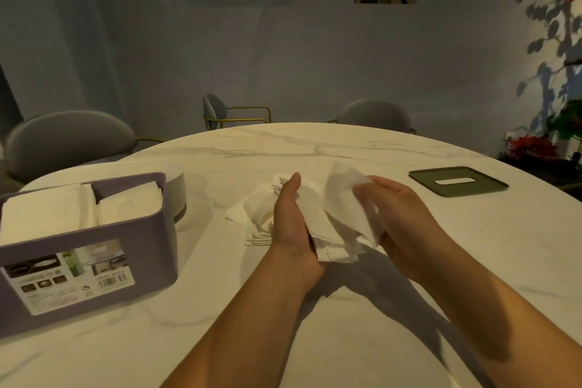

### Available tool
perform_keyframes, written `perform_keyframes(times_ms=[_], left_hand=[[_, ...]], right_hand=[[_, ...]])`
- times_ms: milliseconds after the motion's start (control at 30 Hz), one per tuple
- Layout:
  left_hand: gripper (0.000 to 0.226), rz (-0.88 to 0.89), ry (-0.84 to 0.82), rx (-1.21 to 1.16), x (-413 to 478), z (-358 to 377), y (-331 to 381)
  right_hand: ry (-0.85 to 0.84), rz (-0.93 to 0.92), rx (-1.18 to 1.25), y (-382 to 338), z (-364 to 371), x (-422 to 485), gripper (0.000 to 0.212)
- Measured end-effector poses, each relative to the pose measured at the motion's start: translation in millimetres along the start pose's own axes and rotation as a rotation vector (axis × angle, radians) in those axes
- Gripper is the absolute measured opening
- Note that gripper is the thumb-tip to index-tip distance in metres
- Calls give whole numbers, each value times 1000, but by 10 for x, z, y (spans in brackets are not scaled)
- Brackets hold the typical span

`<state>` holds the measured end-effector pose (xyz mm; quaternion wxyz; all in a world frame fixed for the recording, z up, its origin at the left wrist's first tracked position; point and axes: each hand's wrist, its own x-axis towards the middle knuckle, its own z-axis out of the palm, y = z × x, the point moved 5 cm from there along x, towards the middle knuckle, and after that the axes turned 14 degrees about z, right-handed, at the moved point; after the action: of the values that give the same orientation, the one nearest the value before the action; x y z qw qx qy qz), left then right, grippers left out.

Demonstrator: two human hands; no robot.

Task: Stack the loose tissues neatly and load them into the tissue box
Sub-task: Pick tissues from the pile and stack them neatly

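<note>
The left hand (pixel 293 224) is standing on edge at mid-counter (pixel 346 340), fingers straight, pressing flat against the side of a stack of tissues (pixel 330 230). The right hand (pixel 406 224) is facing it from the other side, fingers curling onto the top sheet, which is sticking up between the two hands. The stack seems to be hovering just above the counter, though the shadow is making that hard to judge. A loose pile (pixel 261 217) is lying just behind the left hand. The box (pixel 94 261) is sitting well to the left, partly filled, and its lid (pixel 458 184) is lying to the right.
</note>
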<state>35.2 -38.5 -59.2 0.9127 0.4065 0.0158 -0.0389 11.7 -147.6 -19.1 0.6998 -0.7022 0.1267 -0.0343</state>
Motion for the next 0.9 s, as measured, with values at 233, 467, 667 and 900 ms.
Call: perform_keyframes(times_ms=[233,467,667,900], left_hand=[[37,-62,-11,-65,-45,42,-52],[49,-36,-86,26,-69,95,-78],[57,-65,105,-91,10,-54,-51],[60,-17,149,-88,43,-101,-46]], right_hand=[[358,-540,-151,-219,-349,10,9],[-13,-678,-572,-78,183,-116,30],[-81,-548,-633,-70,85,-42,52],[-63,-573,-632,-62,43,-1,21]])
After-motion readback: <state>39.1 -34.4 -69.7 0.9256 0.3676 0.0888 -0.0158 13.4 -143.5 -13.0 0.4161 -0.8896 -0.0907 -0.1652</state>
